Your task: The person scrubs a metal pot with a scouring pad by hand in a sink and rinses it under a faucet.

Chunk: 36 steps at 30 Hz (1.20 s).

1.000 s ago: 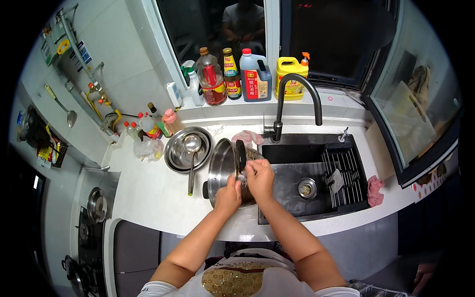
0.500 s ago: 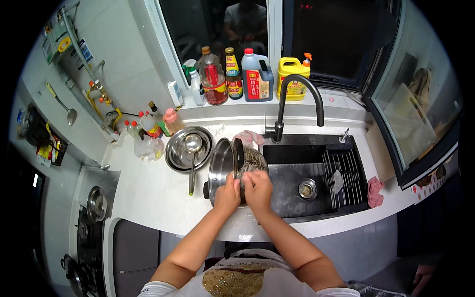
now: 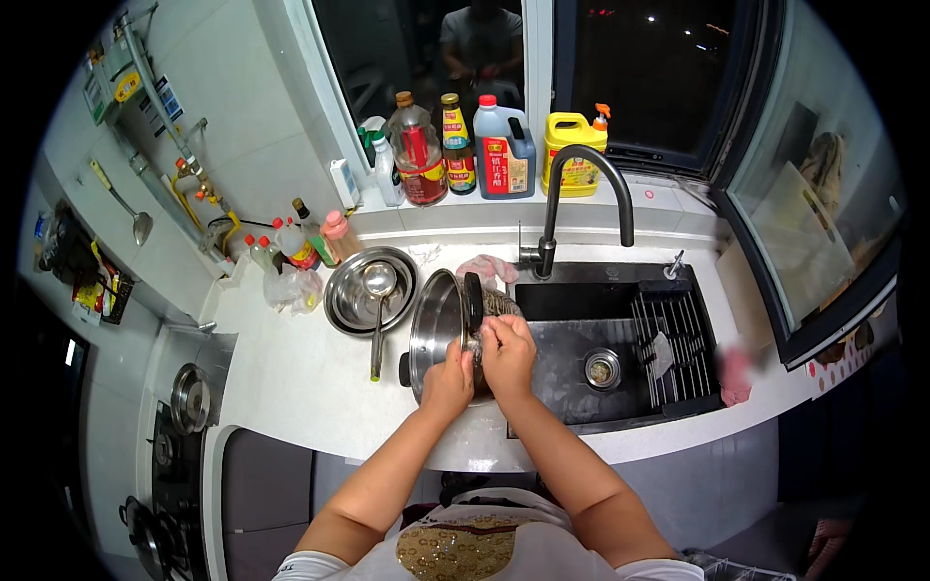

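Observation:
A steel pot with a black side handle sits on the counter left of the sink. What looks like a pot lid stands on edge over it, its long black handle facing right. My left hand is closed on the lid's near edge. Beside it, my right hand is closed in a pinch against the lid's right side, below the black handle. Something pale and shiny shows between the hands, too small to name. Behind my right hand a textured, shiny surface is partly hidden.
Nested steel bowls with a ladle stand to the left. Right lies a dark sink with a rack and tall faucet. Several bottles line the sill. Pink cloths lie nearby. An open window juts in.
My right hand has moved up and slightly right along the lid. The lid and its black handle have shifted a little to the right; my left hand keeps its hold.

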Each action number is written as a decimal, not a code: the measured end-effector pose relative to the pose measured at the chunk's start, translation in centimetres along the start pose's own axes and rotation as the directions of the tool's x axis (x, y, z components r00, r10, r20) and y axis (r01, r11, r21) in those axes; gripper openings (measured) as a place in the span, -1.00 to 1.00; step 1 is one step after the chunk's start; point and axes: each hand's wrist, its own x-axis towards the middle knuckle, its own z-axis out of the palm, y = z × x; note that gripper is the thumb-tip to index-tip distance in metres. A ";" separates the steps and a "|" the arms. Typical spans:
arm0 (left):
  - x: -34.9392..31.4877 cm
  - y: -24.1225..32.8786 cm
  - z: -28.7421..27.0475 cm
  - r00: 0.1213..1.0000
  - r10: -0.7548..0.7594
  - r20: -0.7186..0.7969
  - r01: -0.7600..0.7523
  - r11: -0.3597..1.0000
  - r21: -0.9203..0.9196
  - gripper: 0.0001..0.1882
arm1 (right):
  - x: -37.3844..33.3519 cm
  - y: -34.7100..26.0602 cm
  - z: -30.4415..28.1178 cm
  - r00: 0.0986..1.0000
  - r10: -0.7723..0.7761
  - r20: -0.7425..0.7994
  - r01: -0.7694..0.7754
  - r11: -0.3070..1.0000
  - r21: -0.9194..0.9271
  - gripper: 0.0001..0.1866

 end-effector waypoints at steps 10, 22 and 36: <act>-0.3 -0.4 0.1 0.999 0.044 -0.031 -0.043 0.998 0.035 -0.65 | 0.7 1.6 -0.9 0.999 0.022 0.025 -0.021 0.998 -0.051 -0.88; 0.4 0.6 0.3 0.998 0.055 0.013 -0.055 0.998 0.043 -0.65 | -0.3 0.9 -2.2 0.997 -0.003 0.072 -0.001 0.999 0.044 -0.86; 1.1 0.2 -0.5 0.999 0.018 0.044 -0.018 1.000 0.010 -0.63 | 1.0 0.9 -1.9 0.990 0.034 0.140 -0.031 0.999 -0.025 -0.89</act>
